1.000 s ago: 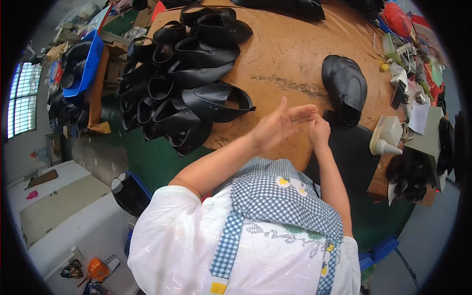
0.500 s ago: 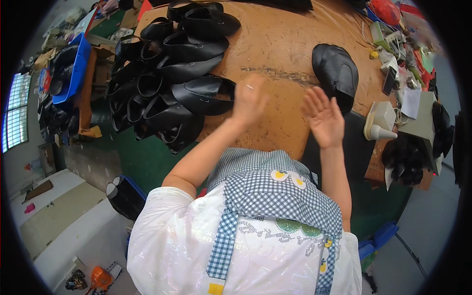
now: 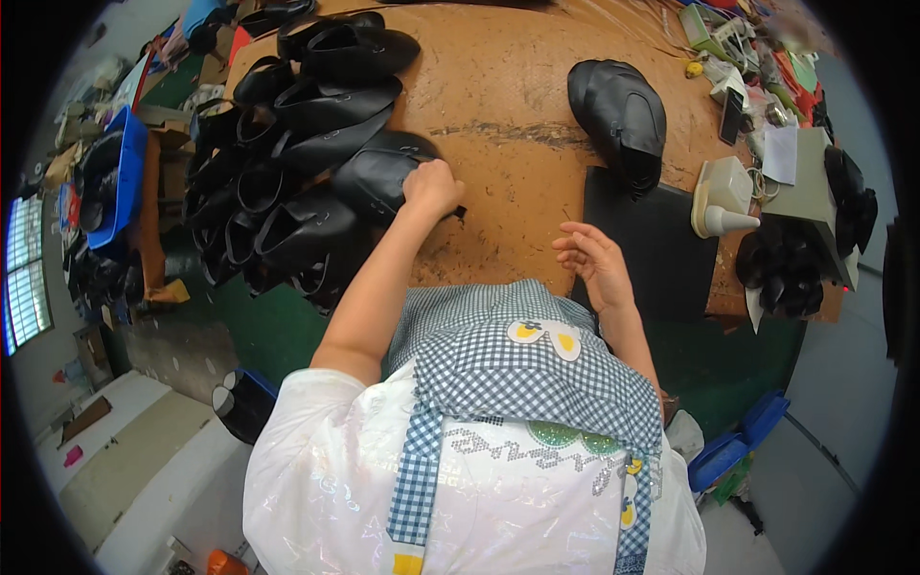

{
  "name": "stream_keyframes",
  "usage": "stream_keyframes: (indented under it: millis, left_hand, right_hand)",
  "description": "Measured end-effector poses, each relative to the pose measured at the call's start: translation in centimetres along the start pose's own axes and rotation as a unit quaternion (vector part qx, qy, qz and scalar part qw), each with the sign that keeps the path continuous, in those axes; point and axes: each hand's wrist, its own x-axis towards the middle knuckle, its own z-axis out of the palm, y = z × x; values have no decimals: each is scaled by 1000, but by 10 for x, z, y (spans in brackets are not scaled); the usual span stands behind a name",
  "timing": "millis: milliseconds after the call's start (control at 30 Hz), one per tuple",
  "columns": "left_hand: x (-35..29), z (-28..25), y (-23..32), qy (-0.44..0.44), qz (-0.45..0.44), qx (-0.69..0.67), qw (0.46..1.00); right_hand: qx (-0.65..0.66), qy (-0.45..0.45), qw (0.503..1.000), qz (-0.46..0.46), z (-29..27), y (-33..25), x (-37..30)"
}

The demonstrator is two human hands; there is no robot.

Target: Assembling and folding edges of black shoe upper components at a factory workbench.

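My left hand (image 3: 434, 189) is closed on the edge of a black leather shoe upper (image 3: 376, 172) lying at the right side of a pile. Many more black shoe uppers (image 3: 326, 228) make up that pile, overlapping each other on the left of the table. My right hand (image 3: 592, 261) hovers near the table's front edge, fingers loosely bent and apart, with nothing in it. Close to it lies a flat black sheet (image 3: 661, 251). Beyond that sheet, a small stack of nested black shoe uppers (image 3: 618, 115) rests partly on its far edge.
The worn brown tabletop (image 3: 508, 86) spreads between the two groups of uppers. At right stand a white squeeze bottle (image 3: 725, 198) with a nozzle, a dark phone (image 3: 732, 115) and assorted clutter. A blue crate (image 3: 120, 177) is at far left.
My left hand has moved left and down and closed on the upper's edge. My right hand has dropped toward me, its fingers bending from flat. The view has shifted slightly.
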Motion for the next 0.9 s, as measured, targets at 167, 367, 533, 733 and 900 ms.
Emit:
stream_keyframes:
  millis: [167, 367, 533, 733, 900]
  left_hand:
    - [-95, -60, 49, -114, 274, -32, 955]
    - [-135, -98, 51, -174, 519, -34, 837]
    - [-128, -104, 52, -192, 498, 42, 844]
    - [-107, -107, 83, -405, 502, -40, 763]
    - [-93, -78, 74, -547, 330, -260, 724]
  right_hand:
    - [-233, -50, 955, -176, 45, -65, -37]
    - [-520, -215, 753, -339, 83, -108, -43]
    - [-656, -334, 636, -233, 68, -138, -47]
    - [-659, -337, 613, -278, 85, -134, -54]
    - [-727, -252, 492, -408, 92, -119, -79]
